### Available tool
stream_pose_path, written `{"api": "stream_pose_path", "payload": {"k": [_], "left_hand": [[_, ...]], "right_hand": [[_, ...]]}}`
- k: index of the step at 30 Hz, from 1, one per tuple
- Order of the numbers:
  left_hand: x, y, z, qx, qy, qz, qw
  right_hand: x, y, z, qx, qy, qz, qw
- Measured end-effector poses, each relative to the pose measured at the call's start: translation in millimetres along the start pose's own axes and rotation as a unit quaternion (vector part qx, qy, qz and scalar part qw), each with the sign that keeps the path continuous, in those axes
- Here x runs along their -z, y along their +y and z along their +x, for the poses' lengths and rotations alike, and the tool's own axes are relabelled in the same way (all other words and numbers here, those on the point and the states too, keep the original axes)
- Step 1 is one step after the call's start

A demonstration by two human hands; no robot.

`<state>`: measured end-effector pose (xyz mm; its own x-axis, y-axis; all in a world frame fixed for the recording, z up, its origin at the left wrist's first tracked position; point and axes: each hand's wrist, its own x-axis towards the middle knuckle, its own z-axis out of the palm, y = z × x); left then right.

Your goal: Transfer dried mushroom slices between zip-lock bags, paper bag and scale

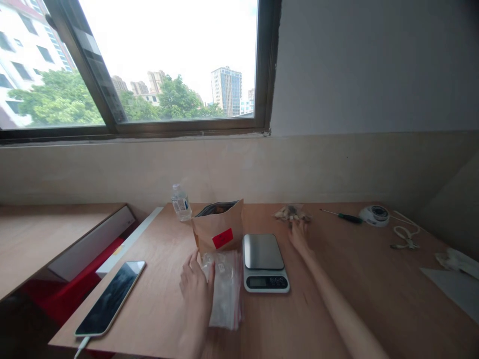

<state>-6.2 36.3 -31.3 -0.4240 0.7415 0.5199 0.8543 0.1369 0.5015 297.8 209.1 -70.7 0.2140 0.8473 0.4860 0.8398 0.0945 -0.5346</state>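
My left hand [196,281] is open, fingers apart, at the left edge of a stack of clear zip bags [226,294], with its thumb over them. Just behind these stands an open brown paper bag [217,232] with a red label; its dark contents are only partly visible. My right hand [298,237] reaches far forward, its fingers stretched out against the near side of clear plastic packaging with pale pieces in it [292,212]. Between my hands sits a digital kitchen scale [264,252] with a bare metal plate; I cannot read its display.
A water bottle [181,203] stands at the back, left of the paper bag. A phone [112,299] with a cable lies at the table's left edge. Back right are a screwdriver [350,218], a white dome camera [374,216] and its cable [406,237]. A window [168,65] is ahead.
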Motion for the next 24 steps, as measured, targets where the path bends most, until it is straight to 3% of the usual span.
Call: {"api": "stream_pose_path", "payload": {"k": [2,7,10,13,15,17,20,24], "left_hand": [[-7.0,2.5,-16.9,-0.047,-0.027,0.018,0.998],[-34.8,-9.0,-44.7,-0.104,-0.226,0.133,0.959],[-42.3,-17.1,-44.3,-0.11,-0.277,0.17,0.939],[-36.3,-10.2,-38.0,-0.076,-0.287,0.147,0.943],[-26.1,6.2,-34.9,-0.06,-0.274,0.05,0.959],[-12.3,30.3,-34.3,-0.06,-0.261,-0.129,0.955],[10.4,67.7,-37.2,-0.024,-0.267,-0.389,0.881],[32.4,88.7,-43.3,0.042,-0.327,-0.488,0.808]], "right_hand": [[-1.1,12.4,6.0,0.008,0.002,-0.015,1.0],[8.9,21.7,7.5,0.038,0.011,-0.031,0.999],[32.0,17.7,5.9,0.034,0.031,-0.027,0.999],[72.2,-1.3,-3.5,0.009,0.095,0.075,0.993],[103.7,-24.4,-17.0,-0.018,0.113,0.187,0.976],[132.2,-52.8,-36.1,-0.036,0.084,0.287,0.954],[158.2,-93.3,-69.7,-0.055,-0.004,0.346,0.937],[153.8,-121.9,-109.5,-0.072,-0.068,0.385,0.917]]}}
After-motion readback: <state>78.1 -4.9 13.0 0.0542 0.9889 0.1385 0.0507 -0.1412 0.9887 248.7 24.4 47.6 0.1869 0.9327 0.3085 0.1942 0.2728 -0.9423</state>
